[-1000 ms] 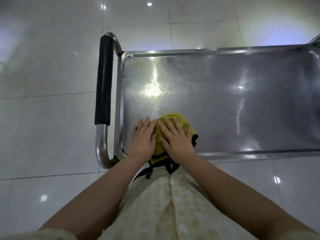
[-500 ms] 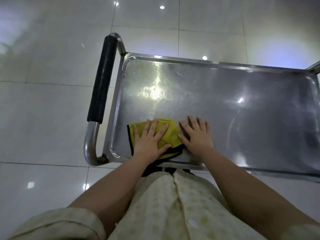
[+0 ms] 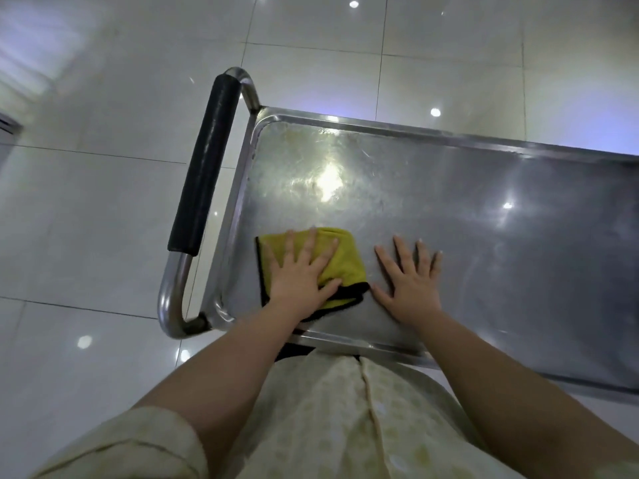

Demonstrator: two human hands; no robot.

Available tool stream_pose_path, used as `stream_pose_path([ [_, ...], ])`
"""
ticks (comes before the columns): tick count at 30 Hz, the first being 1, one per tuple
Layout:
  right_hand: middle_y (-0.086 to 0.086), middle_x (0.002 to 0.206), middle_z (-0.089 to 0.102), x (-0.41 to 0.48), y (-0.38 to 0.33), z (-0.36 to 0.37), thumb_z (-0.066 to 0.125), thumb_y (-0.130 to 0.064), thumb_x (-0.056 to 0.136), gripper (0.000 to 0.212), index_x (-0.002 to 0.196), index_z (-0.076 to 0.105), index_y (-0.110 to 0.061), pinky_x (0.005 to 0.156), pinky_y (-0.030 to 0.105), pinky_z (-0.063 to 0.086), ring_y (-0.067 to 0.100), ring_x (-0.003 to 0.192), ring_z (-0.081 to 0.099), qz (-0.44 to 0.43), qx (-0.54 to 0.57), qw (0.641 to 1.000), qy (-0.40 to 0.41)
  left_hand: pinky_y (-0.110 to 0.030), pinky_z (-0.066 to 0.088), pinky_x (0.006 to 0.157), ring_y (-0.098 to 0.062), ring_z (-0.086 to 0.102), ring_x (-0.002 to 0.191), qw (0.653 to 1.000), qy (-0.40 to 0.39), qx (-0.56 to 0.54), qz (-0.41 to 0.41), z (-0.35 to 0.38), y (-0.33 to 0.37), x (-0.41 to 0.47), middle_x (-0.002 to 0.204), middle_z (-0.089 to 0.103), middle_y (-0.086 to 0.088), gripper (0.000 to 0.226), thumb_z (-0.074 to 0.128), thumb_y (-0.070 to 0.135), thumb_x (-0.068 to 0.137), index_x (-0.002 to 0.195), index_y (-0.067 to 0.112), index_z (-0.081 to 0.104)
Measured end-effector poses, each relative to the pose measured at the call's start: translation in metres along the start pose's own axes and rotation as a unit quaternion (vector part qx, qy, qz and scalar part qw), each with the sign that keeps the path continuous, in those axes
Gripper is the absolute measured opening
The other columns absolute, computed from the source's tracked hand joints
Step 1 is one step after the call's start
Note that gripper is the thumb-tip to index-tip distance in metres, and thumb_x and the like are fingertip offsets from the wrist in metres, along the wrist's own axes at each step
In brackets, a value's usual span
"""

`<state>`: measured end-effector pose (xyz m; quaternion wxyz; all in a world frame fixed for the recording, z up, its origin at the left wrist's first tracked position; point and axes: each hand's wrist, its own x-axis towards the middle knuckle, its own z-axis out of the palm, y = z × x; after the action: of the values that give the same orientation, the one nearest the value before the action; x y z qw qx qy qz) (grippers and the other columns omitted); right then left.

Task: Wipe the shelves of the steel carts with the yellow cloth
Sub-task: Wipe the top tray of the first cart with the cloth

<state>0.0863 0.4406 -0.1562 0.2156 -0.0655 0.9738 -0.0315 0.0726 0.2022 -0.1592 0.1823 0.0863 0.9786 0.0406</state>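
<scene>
The steel cart's top shelf (image 3: 466, 216) fills the middle and right of the view, shiny and streaked. A folded yellow cloth (image 3: 345, 261) with a black edge lies near the shelf's front left corner. My left hand (image 3: 301, 274) presses flat on the cloth with straight, spread fingers. My right hand (image 3: 408, 281) rests flat on the bare steel just right of the cloth, fingers spread, its thumb close to the cloth's black edge.
The cart's push handle (image 3: 204, 167) with a black foam grip runs along the shelf's left end. A raised rim (image 3: 363, 344) borders the shelf at the front. Glossy white floor tiles (image 3: 96, 219) surround the cart.
My right hand has come off the cloth and moved right onto the bare shelf. My left hand now covers the cloth, which has spread out flatter toward the left corner.
</scene>
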Motion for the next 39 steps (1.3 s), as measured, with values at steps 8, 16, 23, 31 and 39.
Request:
stream_pose_path([
  [8,0.005,0.158,0.028,0.009,0.043,-0.017,0.047,-0.044,0.08,0.067,0.143,0.046,-0.022,0.116,0.044,0.004,0.034,0.144,0.019,0.011,0.123,0.989,0.075,-0.076,-0.012,0.1,-0.041,-0.023,0.143,0.99,0.001,0.058,0.129,-0.02,0.063,0.051,0.161,-0.019,0.002,0.074,0.014,0.076,0.084,0.146,0.05,-0.017],
  [16,-0.002,0.163,-0.009,0.046,0.05,-0.019,0.026,-0.058,0.096,0.059,0.15,0.002,-0.051,0.116,0.056,-0.01,0.033,0.147,-0.011,0.108,0.056,0.993,0.006,-0.078,-0.02,0.096,-0.043,-0.033,0.138,0.999,-0.018,-0.022,-0.025,-0.007,0.104,0.033,0.154,-0.036,-0.006,0.073,-0.001,0.08,0.081,0.144,0.05,-0.023],
  [23,-0.004,0.162,-0.015,0.045,0.049,-0.012,0.015,-0.069,0.092,0.062,0.146,-0.013,-0.054,0.112,0.059,-0.017,0.03,0.146,-0.018,0.1,0.032,0.994,0.019,-0.079,-0.018,0.095,-0.035,-0.022,0.144,0.999,0.032,0.001,-0.034,-0.02,0.014,0.071,0.16,-0.021,0.007,0.076,0.0,0.09,0.076,0.141,0.058,-0.019],
  [31,0.0,0.161,-0.022,0.046,0.044,-0.014,0.01,-0.067,0.093,0.063,0.144,-0.023,-0.05,0.11,0.06,-0.02,0.035,0.145,-0.022,0.101,0.017,0.995,0.006,-0.079,-0.018,0.095,-0.039,-0.017,0.145,0.997,0.027,0.01,-0.067,-0.041,-0.011,0.107,0.159,-0.017,0.014,0.08,-0.001,0.095,0.068,0.138,0.061,-0.021],
  [39,0.009,0.162,0.015,0.037,0.045,-0.016,0.023,-0.055,0.09,0.072,0.152,0.028,-0.018,0.115,0.064,0.0,0.043,0.147,0.01,0.087,0.043,0.994,0.047,-0.08,-0.01,0.096,-0.04,-0.008,0.146,0.99,0.009,0.052,0.128,-0.043,0.107,0.133,0.163,-0.004,0.008,0.074,0.012,0.084,0.079,0.146,0.055,0.002],
])
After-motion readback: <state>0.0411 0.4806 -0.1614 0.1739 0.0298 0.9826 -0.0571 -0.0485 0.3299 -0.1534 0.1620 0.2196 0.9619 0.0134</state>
